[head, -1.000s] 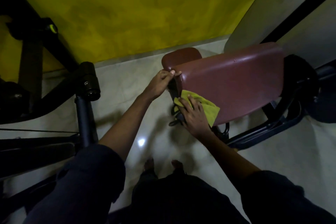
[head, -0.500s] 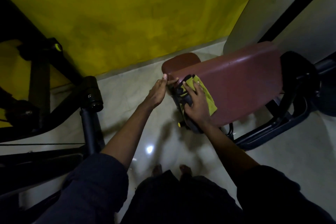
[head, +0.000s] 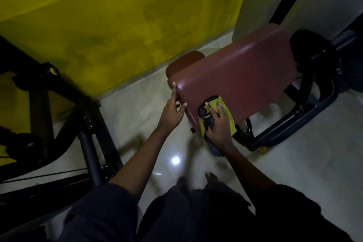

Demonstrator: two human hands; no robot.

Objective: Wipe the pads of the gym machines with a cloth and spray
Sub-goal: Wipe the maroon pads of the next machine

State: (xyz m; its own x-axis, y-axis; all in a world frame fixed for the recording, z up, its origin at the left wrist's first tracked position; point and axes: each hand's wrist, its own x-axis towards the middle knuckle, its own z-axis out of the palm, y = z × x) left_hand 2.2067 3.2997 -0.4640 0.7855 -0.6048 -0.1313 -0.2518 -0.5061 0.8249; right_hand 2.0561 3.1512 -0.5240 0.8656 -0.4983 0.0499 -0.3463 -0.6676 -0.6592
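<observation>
Maroon vinyl fills the middle of my head view: the maroon pad [head: 235, 82] sits tilted on its black frame [head: 294, 124]. The yellow cloth [head: 232, 126] is now at the pad's lower left corner, bunched under the right hand [head: 219, 125]. That hand's fingers curl over the cloth and press it to the surface. The same hand also clamps a dark object [head: 204, 113] against the cloth. I take it for the spray bottle, though the light is too poor to be sure.

Half a second ago hand and cloth were higher, by the top left corner, and a second ago they were low, about where they are now. I read that as one pass up and back down along the left edge.

The left hand [head: 172, 113] has changed too. It had its thumb hooked over the top corner. Now its fingers are straight, the index tip touching the upper left corner and the rest lying along the left edge — steadying, not gripping.

For the task, the left strip of this pad is probably done. I have not seen the cloth reach the broad face toward the right edge or the smaller pad [head: 182, 63] behind — so I judge this pad early to midway, with the stroke due to shift rightward.
</observation>
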